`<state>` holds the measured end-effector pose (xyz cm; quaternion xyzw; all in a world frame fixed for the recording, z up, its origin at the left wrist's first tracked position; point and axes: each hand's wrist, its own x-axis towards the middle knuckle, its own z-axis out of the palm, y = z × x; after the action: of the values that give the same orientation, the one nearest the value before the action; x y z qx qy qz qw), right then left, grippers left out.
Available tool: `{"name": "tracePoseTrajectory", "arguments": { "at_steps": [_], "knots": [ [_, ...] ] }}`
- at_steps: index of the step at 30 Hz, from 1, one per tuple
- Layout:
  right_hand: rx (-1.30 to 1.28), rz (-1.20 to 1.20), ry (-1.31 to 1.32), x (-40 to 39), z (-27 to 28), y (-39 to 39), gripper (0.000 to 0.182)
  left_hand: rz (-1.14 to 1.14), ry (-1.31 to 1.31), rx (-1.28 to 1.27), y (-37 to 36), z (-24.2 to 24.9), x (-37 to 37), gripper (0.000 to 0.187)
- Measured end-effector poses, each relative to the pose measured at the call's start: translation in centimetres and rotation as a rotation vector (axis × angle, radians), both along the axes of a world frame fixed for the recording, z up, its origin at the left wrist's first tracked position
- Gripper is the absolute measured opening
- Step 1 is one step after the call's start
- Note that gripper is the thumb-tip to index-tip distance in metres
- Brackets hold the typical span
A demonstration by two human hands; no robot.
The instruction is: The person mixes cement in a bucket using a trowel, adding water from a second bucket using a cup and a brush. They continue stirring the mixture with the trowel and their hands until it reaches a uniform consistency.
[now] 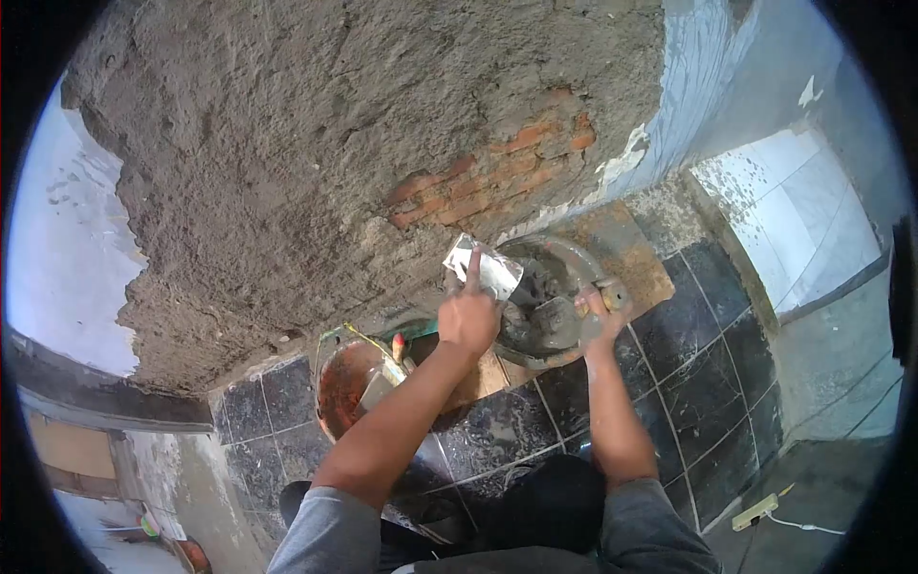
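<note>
My left hand (469, 311) holds a shiny, pale flat metal tool (486, 269), with the index finger stretched along its face, over the left rim of a round basin (574, 251). Wet grey mortar (521, 330) lies in the basin. On the right side, my right hand (602, 320) is closed on the handle of a trowel (557, 323), whose blade rests in the mortar. Rough grey plaster (287, 163) covers the wall in front, with a patch of bare orange brick (478, 184) just above the basin.
An orange-stained bucket (335, 392) with tools in it stands left of the basin. Under the basin is a brown board (622, 251) on dark floor tiles (708, 383). A white power strip (755, 512) lies at the lower right.
</note>
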<state>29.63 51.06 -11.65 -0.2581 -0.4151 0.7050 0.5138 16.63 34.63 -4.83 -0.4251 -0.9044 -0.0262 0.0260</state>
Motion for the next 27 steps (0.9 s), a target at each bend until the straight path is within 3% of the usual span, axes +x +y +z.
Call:
{"name": "tracePoseTrajectory", "arguments": {
  "at_steps": [4,8,9,13,15,17,19,22,27],
  "knots": [
    [0.004,0.015,0.143,-0.5,2.2,2.0,0.014,0.068,-0.037,0.332,-3.8,1.8,0.6,0.032],
    [0.057,0.058,-0.119,-3.8,2.6,1.5,0.013,0.298,-0.181,0.361,-11.1,4.3,3.2,0.039],
    [0.065,0.188,-0.066,-4.8,0.0,2.3,0.013,0.322,-0.142,0.395,-13.8,3.4,3.5,0.038],
    [-0.051,0.339,-0.109,-7.7,-7.6,1.6,0.022,0.624,-0.298,0.396,-22.9,1.9,4.2,0.037],
    [-0.008,0.396,-0.109,-8.0,-10.5,1.3,0.029,0.714,-0.242,0.328,-26.8,-2.1,3.9,0.042],
    [0.122,0.269,-0.334,-8.6,-15.6,0.8,0.035,0.756,-0.263,0.243,-28.2,-4.8,3.0,0.045],
    [0.114,0.248,-0.370,-8.1,-14.3,-0.2,0.038,0.828,-0.347,0.151,-28.6,-6.5,2.5,0.049],
    [-0.068,0.320,-0.192,-6.2,-9.3,-0.9,0.037,0.802,-0.329,0.112,-29.5,-10.9,2.0,0.049],
    [-0.121,0.355,-0.069,-3.5,-6.2,0.4,0.030,0.779,-0.486,-0.017,-30.3,-12.5,2.3,0.048]
  ]
}}
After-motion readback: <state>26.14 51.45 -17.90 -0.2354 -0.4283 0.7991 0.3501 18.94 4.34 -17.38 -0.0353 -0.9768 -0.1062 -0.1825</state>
